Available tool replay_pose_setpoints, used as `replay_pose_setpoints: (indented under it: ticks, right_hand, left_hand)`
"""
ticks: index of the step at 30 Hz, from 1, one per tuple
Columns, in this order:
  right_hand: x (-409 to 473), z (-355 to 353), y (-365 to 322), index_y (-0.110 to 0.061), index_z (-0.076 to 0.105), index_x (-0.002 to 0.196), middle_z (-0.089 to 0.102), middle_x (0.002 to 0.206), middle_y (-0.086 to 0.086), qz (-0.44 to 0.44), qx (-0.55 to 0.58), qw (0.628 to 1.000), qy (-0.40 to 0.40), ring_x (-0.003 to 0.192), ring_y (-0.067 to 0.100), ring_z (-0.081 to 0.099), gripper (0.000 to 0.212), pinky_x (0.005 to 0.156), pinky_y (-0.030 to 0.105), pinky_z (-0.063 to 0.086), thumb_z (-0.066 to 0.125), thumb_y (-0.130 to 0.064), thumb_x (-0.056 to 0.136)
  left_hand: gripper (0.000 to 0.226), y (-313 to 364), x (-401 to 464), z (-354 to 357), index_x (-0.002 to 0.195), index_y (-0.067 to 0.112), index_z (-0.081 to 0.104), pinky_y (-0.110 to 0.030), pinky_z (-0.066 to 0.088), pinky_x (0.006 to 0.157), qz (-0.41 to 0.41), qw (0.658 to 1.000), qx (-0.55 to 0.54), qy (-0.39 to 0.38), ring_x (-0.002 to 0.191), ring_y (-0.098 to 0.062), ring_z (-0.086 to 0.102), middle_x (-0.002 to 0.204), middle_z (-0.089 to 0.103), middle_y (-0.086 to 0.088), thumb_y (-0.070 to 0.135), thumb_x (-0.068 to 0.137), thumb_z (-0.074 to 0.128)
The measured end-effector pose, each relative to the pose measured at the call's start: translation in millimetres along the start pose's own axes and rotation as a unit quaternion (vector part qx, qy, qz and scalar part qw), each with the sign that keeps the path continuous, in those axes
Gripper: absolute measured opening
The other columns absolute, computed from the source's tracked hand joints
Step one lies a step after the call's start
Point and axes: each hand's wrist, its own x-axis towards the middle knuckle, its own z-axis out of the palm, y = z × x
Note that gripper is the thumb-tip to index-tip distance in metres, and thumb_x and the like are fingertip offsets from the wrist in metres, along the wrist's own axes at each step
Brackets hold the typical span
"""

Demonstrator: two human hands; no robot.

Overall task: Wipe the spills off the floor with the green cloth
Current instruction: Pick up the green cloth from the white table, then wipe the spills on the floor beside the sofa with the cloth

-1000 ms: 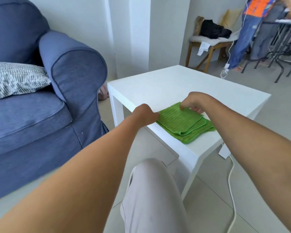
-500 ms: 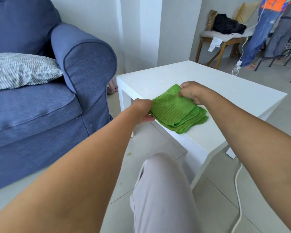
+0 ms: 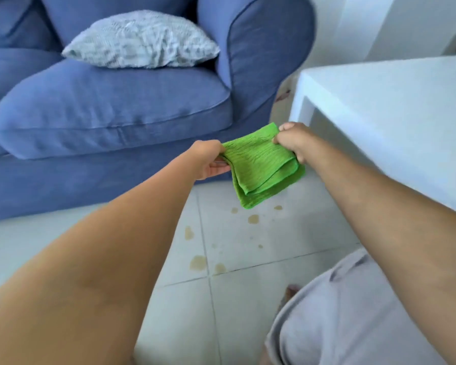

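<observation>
The folded green cloth [image 3: 261, 167] hangs in the air between both hands, above the tiled floor. My left hand [image 3: 208, 162] pinches its left corner. My right hand [image 3: 291, 142] grips its upper right corner. Several yellowish-brown spills [image 3: 253, 219] dot the pale tiles just below and in front of the cloth, with larger drops [image 3: 198, 262] nearer to me by a tile joint. The cloth's lower corner droops toward the farthest drops without touching them.
A blue sofa [image 3: 111, 111] with a grey striped cushion [image 3: 142, 40] stands behind the spills on the left. The white side table [image 3: 395, 101] is at the right. My knee in grey trousers [image 3: 353, 312] is at the lower right.
Both hands have lifted the cloth off the white table and carried it left and down over the floor. The view has turned down and left, bringing the spills into sight.
</observation>
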Motion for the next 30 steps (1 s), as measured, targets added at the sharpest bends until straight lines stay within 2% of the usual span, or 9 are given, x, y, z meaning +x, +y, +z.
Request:
replay_pose_setpoints:
  ticks: [5,9,13,15,19,22,25,27,30]
  right_hand:
    - [-14,120,76,-0.012,0.043,0.056,0.053,0.066,0.009,0.083,-0.005,0.990,-0.109,0.081,0.022,0.055,0.027,0.071,0.035,0.047,0.053,0.001,0.078]
    - [-39,188,151,-0.010,0.050,0.064,0.065,0.094,0.026,0.168,-0.010,0.972,-0.164,0.094,0.035,0.067,0.016,0.087,0.051,0.055,0.049,0.001,0.075]
    - [-55,223,209,-0.016,0.051,0.071,0.063,0.103,0.020,0.249,-0.014,0.952,-0.175,0.104,0.033,0.064,0.016,0.091,0.047,0.053,0.047,-0.001,0.077]
    - [-59,235,227,-0.021,0.051,0.080,0.058,0.101,0.012,0.283,-0.006,0.944,-0.172,0.108,0.032,0.061,0.019,0.093,0.043,0.052,0.049,-0.002,0.080]
    - [-61,253,245,-0.015,0.052,0.072,0.057,0.084,0.011,0.289,-0.002,0.949,-0.127,0.081,0.027,0.060,0.013,0.069,0.030,0.046,0.049,-0.005,0.078]
    - [-69,258,250,-0.007,0.059,0.104,0.065,0.098,0.012,0.189,-0.046,0.980,-0.050,0.095,0.030,0.062,0.023,0.074,0.027,0.044,0.054,-0.009,0.083]
    - [-80,267,257,0.004,0.053,0.124,0.060,0.123,0.021,-0.071,-0.185,0.980,0.018,0.116,0.036,0.055,0.046,0.099,0.037,0.043,0.061,-0.013,0.082]
    - [-86,277,264,0.004,0.050,0.132,0.053,0.137,0.023,-0.218,-0.257,0.940,-0.054,0.131,0.038,0.047,0.056,0.109,0.043,0.039,0.063,-0.020,0.083]
    - [-98,292,283,-0.007,0.045,0.140,0.044,0.148,0.014,-0.314,-0.358,0.860,-0.186,0.138,0.035,0.039,0.064,0.112,0.049,0.034,0.058,-0.038,0.086]
  left_hand:
    - [0.023,-87,21,-66,0.072,0.007,0.049,-0.021,0.054,0.042,-0.092,0.993,0.041,0.064,0.054,-0.018,0.057,0.067,0.053,-0.009,0.003,0.093,0.042]
    - [0.014,-171,32,-97,0.078,0.003,0.054,-0.022,0.054,0.043,-0.171,0.978,0.063,0.098,0.055,-0.020,0.057,0.069,0.055,-0.009,0.002,0.091,0.046]
    - [0.010,-235,45,-108,0.089,0.001,0.058,-0.030,0.060,0.057,-0.230,0.963,0.101,0.100,0.056,-0.026,0.063,0.074,0.062,-0.012,0.004,0.087,0.049]
    - [0.010,-255,54,-107,0.077,0.003,0.055,-0.043,0.061,0.074,-0.234,0.954,0.158,0.104,0.066,-0.033,0.067,0.077,0.062,-0.016,0.004,0.084,0.047]
    - [0.013,-285,80,-110,0.069,0.013,0.050,-0.043,0.058,0.084,-0.181,0.937,0.271,0.126,0.077,-0.031,0.065,0.082,0.062,-0.014,0.008,0.081,0.048]
    - [0.021,-299,97,-115,0.106,0.013,0.056,-0.035,0.054,0.078,-0.133,0.911,0.375,0.106,0.093,-0.031,0.065,0.102,0.068,-0.010,0.019,0.086,0.048]
    - [0.034,-316,109,-126,0.123,0.010,0.047,-0.039,0.050,0.085,-0.032,0.886,0.442,0.135,0.110,-0.030,0.056,0.119,0.061,-0.011,0.020,0.090,0.048]
    - [0.037,-330,112,-140,0.125,0.006,0.046,-0.041,0.045,0.090,0.020,0.867,0.461,0.190,0.118,-0.031,0.049,0.124,0.056,-0.013,0.021,0.091,0.047]
    - [0.047,-354,114,-171,0.135,0.005,0.041,-0.042,0.032,0.109,0.032,0.819,0.508,0.265,0.133,-0.032,0.037,0.140,0.047,-0.015,0.025,0.093,0.043]
